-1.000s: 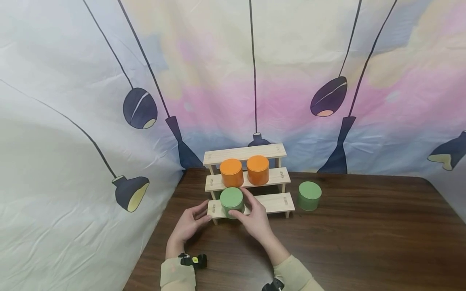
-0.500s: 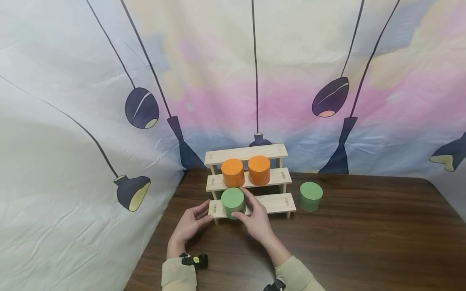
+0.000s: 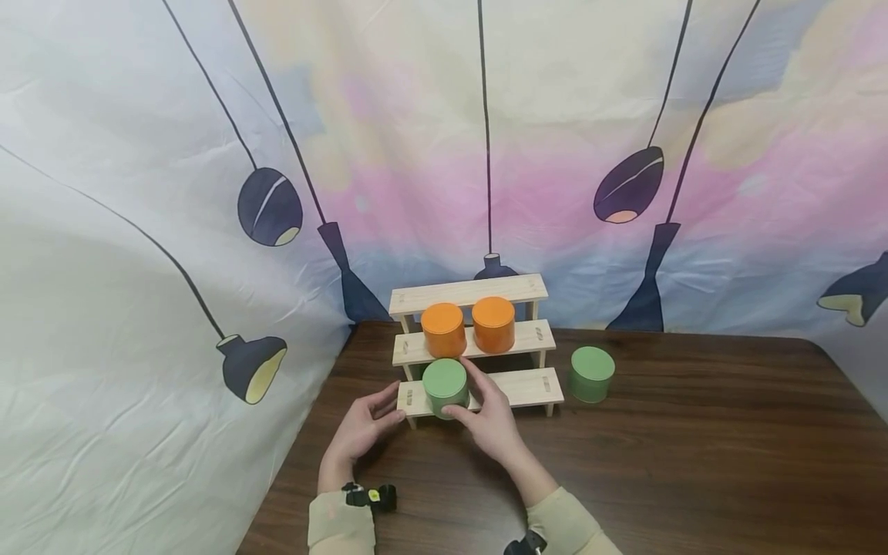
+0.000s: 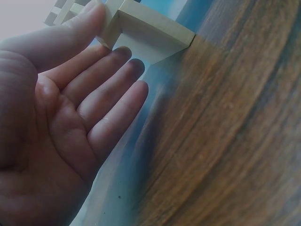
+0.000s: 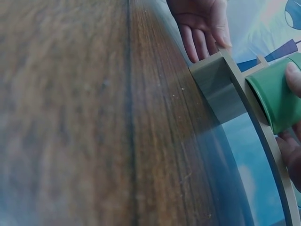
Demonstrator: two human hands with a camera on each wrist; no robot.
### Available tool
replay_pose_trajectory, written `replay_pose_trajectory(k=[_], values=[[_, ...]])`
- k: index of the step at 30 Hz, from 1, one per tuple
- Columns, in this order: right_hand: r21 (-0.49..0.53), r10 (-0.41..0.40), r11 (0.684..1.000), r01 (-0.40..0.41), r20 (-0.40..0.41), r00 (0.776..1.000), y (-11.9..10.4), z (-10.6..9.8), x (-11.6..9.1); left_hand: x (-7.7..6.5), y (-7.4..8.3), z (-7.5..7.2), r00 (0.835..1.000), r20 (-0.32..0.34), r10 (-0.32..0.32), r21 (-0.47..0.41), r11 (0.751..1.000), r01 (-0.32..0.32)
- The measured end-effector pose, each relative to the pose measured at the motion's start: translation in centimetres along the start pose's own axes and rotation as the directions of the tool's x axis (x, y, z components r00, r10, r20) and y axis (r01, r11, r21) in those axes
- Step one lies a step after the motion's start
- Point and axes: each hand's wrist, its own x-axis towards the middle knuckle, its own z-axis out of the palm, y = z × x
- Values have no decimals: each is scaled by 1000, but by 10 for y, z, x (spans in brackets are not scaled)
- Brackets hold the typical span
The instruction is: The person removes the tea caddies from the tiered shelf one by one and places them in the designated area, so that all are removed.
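Note:
A three-step wooden display stand (image 3: 523,385) stands at the back of the table. My right hand (image 3: 494,428) grips a round green tin (image 3: 445,381) from its right side, thumb in front and fingers behind. The tin sits upright at the left part of the lowest step. At that step's left end, my left hand (image 3: 364,424) holds the stand's corner between thumb and index finger; in the left wrist view its other fingers (image 4: 117,113) stretch out loosely beside the leg. Two orange tins (image 3: 443,330) (image 3: 493,325) stand side by side on the middle step.
Another green tin (image 3: 592,375) stands on the dark wooden table (image 3: 680,447), just right of the stand. A cloth backdrop (image 3: 416,116) printed with lamps hangs behind and along the left side. The top step (image 3: 468,293) rises close to the cloth.
Almost nothing differs. The green tin in my right hand has shifted very slightly to the right along the lowest step; my left hand keeps its place at the stand's corner.

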Motion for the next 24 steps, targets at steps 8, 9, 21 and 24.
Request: replay_pose_trajectory(k=[8, 9, 21, 24], values=[[-23, -19, 1000, 20, 14, 1000, 0, -1, -1, 0, 2, 1, 1000, 6, -6, -12, 1000, 6], [-31, -24, 999, 24, 18, 1000, 1, -1, -1, 0, 2, 0, 1000, 5, -7, -11, 1000, 7], [-79, -21, 997, 26, 60, 998, -3, -3, -1, -1, 1, -1, 1000, 8, 1, -2, 1000, -1], [-92, -8, 996, 15, 72, 997, -5, -5, 1, 0, 2, -1, 1000, 4, 0, 3, 1000, 0]])
